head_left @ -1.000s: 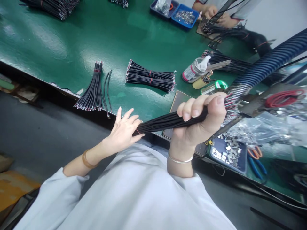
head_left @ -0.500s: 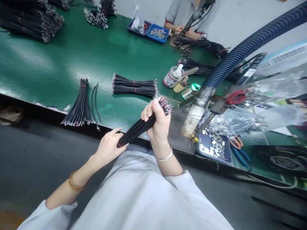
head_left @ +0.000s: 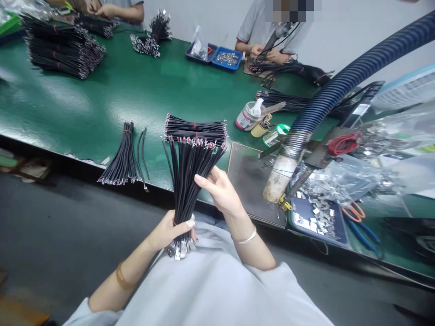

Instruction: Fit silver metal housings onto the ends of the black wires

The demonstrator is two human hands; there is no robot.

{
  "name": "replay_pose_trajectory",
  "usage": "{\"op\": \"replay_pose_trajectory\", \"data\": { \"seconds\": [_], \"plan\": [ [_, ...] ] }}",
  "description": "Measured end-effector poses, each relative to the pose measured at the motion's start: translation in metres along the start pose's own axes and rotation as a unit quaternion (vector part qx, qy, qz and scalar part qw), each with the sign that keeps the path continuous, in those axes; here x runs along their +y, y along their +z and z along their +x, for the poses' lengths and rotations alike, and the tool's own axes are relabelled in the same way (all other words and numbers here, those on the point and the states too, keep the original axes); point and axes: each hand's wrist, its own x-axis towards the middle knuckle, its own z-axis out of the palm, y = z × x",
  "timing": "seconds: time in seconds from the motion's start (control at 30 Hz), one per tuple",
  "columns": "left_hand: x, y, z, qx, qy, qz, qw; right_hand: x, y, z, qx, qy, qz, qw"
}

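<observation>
My left hand point(head_left: 168, 229) is low, fingers curled round, thumb across. My right hand point(head_left: 224, 192) sits higher, thumb pointing left, fingers mostly hidden. Forearms point(head_left: 142, 254) angle inward.

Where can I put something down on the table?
One bare patch lies between the tall black cable stack and the fanned black bundle on the green table. Another runs from the blue plastic tray to the paired black bundles. It is crowded around the ribbed blue hose and clear plastic bags.

One head-worn camera looks forward and down, close above both hands point(head_left: 222, 194), across the green tabletop point(head_left: 136, 88).
</observation>
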Motion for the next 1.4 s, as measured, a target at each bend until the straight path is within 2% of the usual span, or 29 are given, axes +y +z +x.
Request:
{"op": "replay_pose_trajectory", "data": {
  "seconds": [0.3, 0.63, 0.83, 0.97, 1.03, 1.1, 1.17, 1.27, 1.4],
  "plan": [
    [0.010, 0.006, 0.003, 0.129, -0.001, 0.051, 0.990, -0.001, -0.005, -0.004, 0.007, -0.024, 0.020, 0.999],
    [0.011, 0.013, 0.009, 0.161, -0.020, 0.085, 0.983, -0.001, -0.014, -0.010, 0.012, -0.014, 0.031, 0.999],
    [0.013, 0.011, 0.004, 0.138, -0.024, 0.111, 0.984, 0.000, -0.018, -0.012, -0.004, 0.032, 0.059, 0.998],
    [0.015, 0.007, 0.008, 0.048, -0.008, 0.180, 0.982, 0.005, -0.008, -0.012, -0.077, 0.106, 0.159, 0.978],
    [0.016, 0.007, 0.013, 0.017, 0.019, 0.180, 0.983, 0.007, 0.001, -0.012, -0.074, 0.121, 0.214, 0.966],
    [0.019, 0.009, 0.016, 0.031, 0.050, 0.199, 0.978, 0.007, 0.009, -0.014, -0.045, 0.105, 0.245, 0.963],
    [0.023, 0.011, 0.016, 0.055, 0.069, 0.267, 0.960, 0.003, 0.012, -0.017, -0.014, 0.076, 0.250, 0.965],
    [0.031, 0.013, 0.005, 0.047, 0.076, 0.360, 0.929, -0.007, 0.013, -0.026, 0.019, 0.038, 0.231, 0.972],
    [0.036, 0.010, -0.011, 0.042, 0.084, 0.402, 0.911, -0.014, 0.013, -0.032, 0.045, 0.010, 0.200, 0.979]
  ]
}}
